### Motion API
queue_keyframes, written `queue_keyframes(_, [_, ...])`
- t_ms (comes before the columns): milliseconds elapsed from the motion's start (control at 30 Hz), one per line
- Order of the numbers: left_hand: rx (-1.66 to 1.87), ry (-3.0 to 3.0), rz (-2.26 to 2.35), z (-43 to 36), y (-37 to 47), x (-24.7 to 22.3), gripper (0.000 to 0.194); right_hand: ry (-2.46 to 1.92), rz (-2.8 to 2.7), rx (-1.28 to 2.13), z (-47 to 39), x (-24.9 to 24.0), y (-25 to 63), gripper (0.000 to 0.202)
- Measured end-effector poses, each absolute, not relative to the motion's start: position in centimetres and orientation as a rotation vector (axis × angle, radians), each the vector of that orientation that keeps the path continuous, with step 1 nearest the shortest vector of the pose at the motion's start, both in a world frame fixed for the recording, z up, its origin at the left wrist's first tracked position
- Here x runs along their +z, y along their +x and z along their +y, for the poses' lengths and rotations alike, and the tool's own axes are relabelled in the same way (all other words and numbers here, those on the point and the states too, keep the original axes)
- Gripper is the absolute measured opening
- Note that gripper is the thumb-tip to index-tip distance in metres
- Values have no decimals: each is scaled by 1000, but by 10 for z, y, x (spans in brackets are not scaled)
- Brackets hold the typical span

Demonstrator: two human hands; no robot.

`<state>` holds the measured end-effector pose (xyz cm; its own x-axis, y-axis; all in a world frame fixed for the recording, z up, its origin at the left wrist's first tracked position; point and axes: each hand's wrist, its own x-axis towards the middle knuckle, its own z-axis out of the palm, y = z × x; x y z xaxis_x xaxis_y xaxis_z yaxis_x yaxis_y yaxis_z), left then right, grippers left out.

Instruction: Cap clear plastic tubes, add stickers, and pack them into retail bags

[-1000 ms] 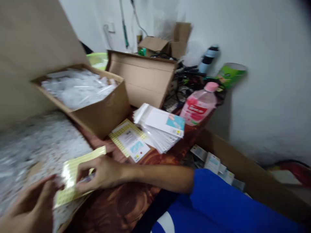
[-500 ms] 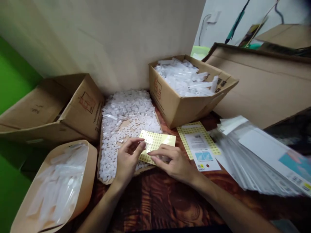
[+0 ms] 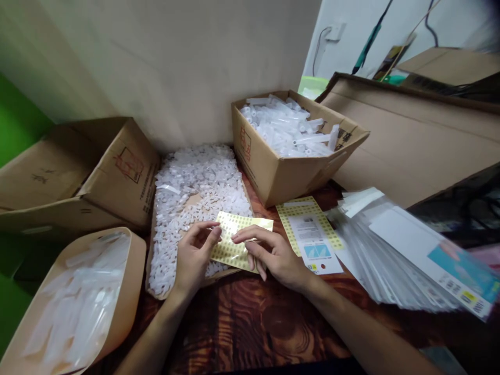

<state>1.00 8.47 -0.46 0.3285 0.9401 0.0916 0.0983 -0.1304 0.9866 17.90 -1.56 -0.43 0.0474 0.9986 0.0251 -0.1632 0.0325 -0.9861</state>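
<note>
A yellow sticker sheet [image 3: 240, 233] lies tilted on the edge of a flat cardboard tray [image 3: 167, 284] heaped with small white plastic pieces. My left hand [image 3: 194, 256] pinches the sheet's left edge between thumb and fingers. My right hand [image 3: 273, 253] rests on the sheet's right part, its forefinger and thumb meeting on the sheet's surface. Whether a sticker sits between those fingertips cannot be made out.
A box of clear tubes [image 3: 291, 151] stands behind the tray. Another sticker sheet with a printed card [image 3: 310, 234] lies to the right, beside a stack of clear bags with cards [image 3: 410, 255]. A bag-lined carton [image 3: 78, 307] and closed cartons [image 3: 86, 172] are left. The wooden table [image 3: 253, 323] runs to the front.
The view swung left from the right side of the table to the tray. Both hands stay on the yellow sheet, and my right fingers have drawn closer to the left hand.
</note>
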Motion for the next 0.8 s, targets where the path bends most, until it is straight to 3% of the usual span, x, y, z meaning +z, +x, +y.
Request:
queue_keyframes(167, [990, 1502, 1012, 86, 9, -5, 28, -1010, -905, 1311, -15, -7, 179, 22])
queue_keyframes(400, [978, 1482, 1011, 87, 9, -7, 29, -960, -628, 1351, -10, -3, 182, 39])
queue_keyframes(800, [913, 1499, 947, 84, 11, -15, 29, -971, -725, 1366, -12, -3, 181, 42])
